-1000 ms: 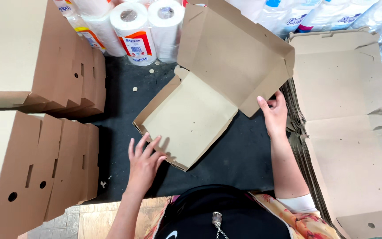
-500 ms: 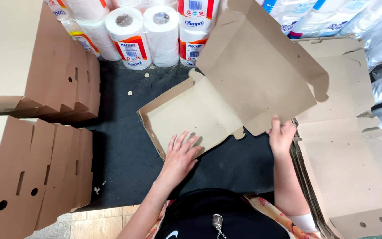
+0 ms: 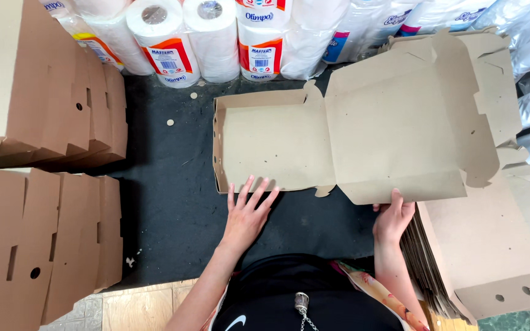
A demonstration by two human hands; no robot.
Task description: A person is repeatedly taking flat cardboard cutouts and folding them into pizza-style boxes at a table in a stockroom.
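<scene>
Head view shows the left hand (image 3: 246,214) flat and spread on the half-formed cardboard box (image 3: 277,144), its tray walls up on the dark surface (image 3: 167,202), while the right hand (image 3: 392,219) pinches the still-open lid (image 3: 400,129); folded boxes (image 3: 44,104) wait at left.

Cardboard box (image 3: 277,147) on black mat (image 3: 173,202)

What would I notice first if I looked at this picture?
The big half-folded cardboard box lying open in the middle, its lid spread out to the right. The left hand presses flat on the box's near edge, and the right hand holds the lid's near edge. White paper rolls line the top, and folded boxes stand stacked on the left.
</scene>
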